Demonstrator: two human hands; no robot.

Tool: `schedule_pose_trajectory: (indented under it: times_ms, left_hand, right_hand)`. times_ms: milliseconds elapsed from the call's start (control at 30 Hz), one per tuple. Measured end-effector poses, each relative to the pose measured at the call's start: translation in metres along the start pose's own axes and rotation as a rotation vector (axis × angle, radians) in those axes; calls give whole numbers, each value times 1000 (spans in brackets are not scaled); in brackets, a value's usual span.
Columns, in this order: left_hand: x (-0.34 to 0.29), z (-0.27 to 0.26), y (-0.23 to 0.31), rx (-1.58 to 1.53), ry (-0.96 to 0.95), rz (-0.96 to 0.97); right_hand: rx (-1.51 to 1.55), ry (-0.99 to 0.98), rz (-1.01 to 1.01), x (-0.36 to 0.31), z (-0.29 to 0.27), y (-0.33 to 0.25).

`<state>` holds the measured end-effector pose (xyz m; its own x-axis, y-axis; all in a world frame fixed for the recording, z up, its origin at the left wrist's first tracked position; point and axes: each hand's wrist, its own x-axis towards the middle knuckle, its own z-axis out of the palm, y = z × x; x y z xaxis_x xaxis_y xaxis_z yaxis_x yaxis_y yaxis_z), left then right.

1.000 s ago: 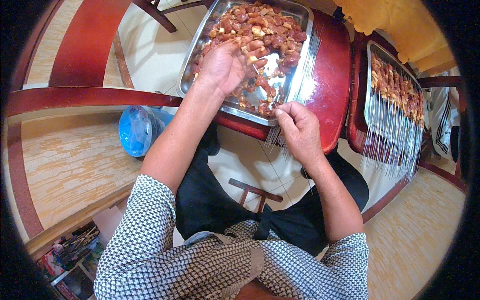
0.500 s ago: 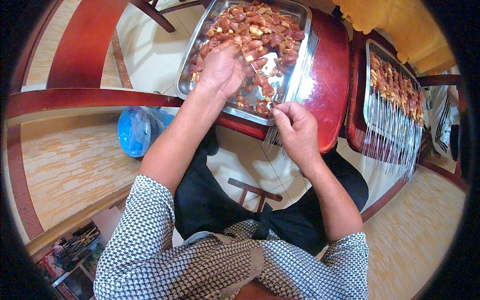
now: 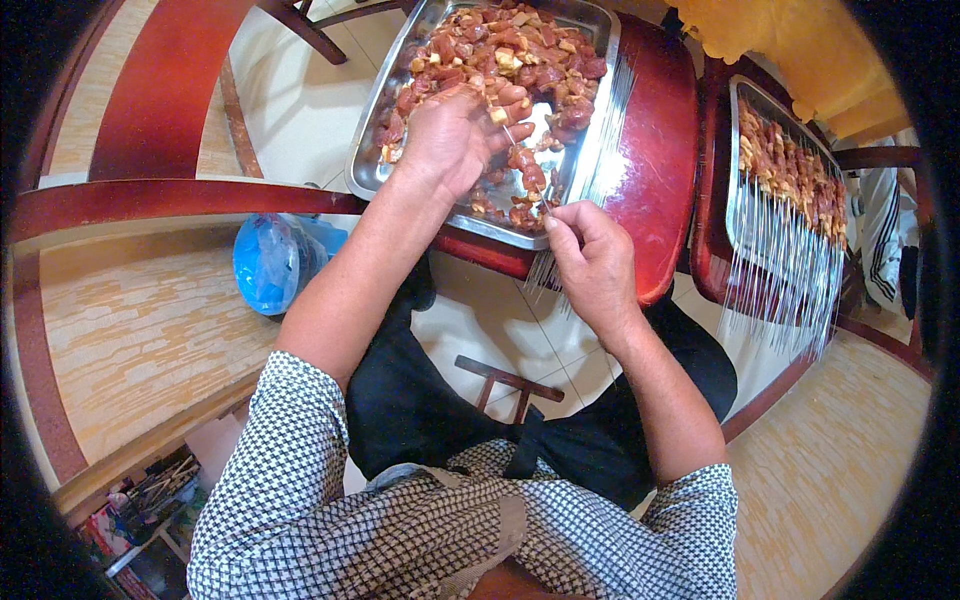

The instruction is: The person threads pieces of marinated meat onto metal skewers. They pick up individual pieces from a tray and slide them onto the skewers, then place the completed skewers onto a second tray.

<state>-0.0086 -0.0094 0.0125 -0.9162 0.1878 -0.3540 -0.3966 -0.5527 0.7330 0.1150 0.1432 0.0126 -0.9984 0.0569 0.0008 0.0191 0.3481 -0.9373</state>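
My right hand (image 3: 592, 255) pinches the lower end of a thin metal skewer at the near edge of a steel tray (image 3: 362, 160). Several chunks of raw meat (image 3: 528, 172) are threaded on the skewer, which slants up toward my left hand. Over the tray, my left hand (image 3: 450, 135) is turned palm up with its fingers curled, holding a pale piece of meat (image 3: 498, 116) at the fingertips. The skewer's bare tip shows close to these fingers. Marinated meat chunks (image 3: 480, 50) heap up in the far part of the tray.
Bare metal skewers (image 3: 618, 110) lie along the tray's right side on a red chair seat (image 3: 665, 160). Farther right, a second tray (image 3: 738, 215) holds loaded meat skewers (image 3: 785, 165), handles overhanging its near edge. A blue bucket (image 3: 262, 265) stands left, below a red wooden rail (image 3: 190, 194).
My hands stay nearly in place. The skewer's bare tip shows more clearly by my left fingers, and the threaded meat has shifted slightly. The whole view has moved a little.
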Motion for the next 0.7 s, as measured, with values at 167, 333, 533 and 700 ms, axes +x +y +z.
schedule_pose_trajectory:
  times_ms: [167,333,533,700]
  left_hand:
    - [0,1,-2,-2,8,21]
    - [-1,4,-5,-68,5,46]
    - [2,-2,-10,-34,-55,47]
    - [2,-3,-12,-39,-65,49]
  right_hand:
    - [-10,-1,26,0,1,3]
    - [3,36,17,-1,2,3]
    - [-15,34,19,-3,3,3]
    - [-30,28,31,-3,3,3]
